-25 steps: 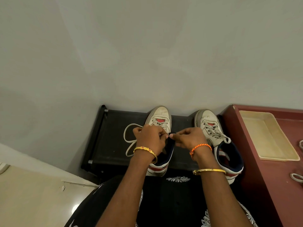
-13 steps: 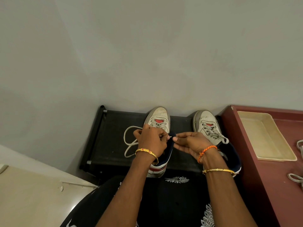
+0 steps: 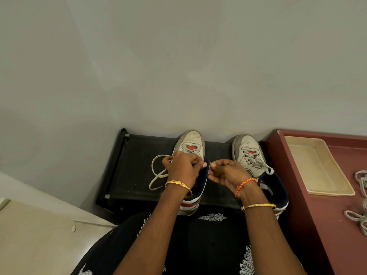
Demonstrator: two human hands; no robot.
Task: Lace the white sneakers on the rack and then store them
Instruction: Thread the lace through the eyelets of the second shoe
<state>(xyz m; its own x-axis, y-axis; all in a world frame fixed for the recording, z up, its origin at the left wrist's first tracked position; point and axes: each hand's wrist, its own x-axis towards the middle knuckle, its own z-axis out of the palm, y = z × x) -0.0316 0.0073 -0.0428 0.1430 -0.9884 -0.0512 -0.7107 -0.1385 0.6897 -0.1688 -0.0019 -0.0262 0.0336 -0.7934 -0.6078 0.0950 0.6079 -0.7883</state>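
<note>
Two white sneakers stand toes to the wall on a black shoe rack (image 3: 137, 163). The left sneaker (image 3: 190, 141) is partly laced; its loose lace (image 3: 158, 173) loops out to the left over the rack. My left hand (image 3: 182, 167) is curled over its tongue and pinches the lace. My right hand (image 3: 224, 171) sits just right of that shoe's navy collar, fingertips pinched at the lace end by the collar edge. The right sneaker (image 3: 250, 153) is fully laced, its lace ends hanging to the right.
A dark red table (image 3: 309, 215) stands right of the rack, carrying a cream tray (image 3: 317, 165) and loose white laces (image 3: 359, 201) at the frame edge. A grey wall rises right behind the rack. Pale floor lies at lower left. My dark patterned clothing fills the bottom.
My right hand drew back slightly, then closed in again on the left sneaker's collar. My left hand stays on the tongue. The loose lace loop has hardly moved.
</note>
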